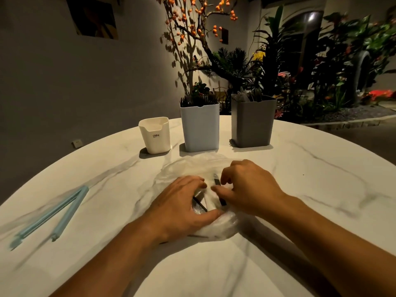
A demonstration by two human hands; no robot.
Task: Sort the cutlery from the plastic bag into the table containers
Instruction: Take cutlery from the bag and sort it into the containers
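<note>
dim, warm-lit room with potted plants and an orange-berried branch at the upper right; a round white marble bench (pixel 300 189) fills the lower frame. three containers stand in a row at upper centre: a small white cup (pixel 154 136) that looks empty, a pale blue bin (pixel 199 127) with dark cutlery poking out of its top, and a grey bin (pixel 251 123) holding clear or pale pieces. just below them lies a crumpled clear plastic bag (pixel 188 166) at frame centre. the left hand (pixel 182 206) presses down on the bag's near end, fingers fairly straight, so its grip is wide. the right hand (pixel 248 185) has curled fingers pinching at a dark cutlery handle (pixel 220 194) through or inside the bag. another dark piece (pixel 199 204) and a white one show between the hands. a pale blue sealing clip (pixel 53 215) lies open at the lower left. judging by the filled bins and the few pieces left, sorting seems nearly done.
</note>
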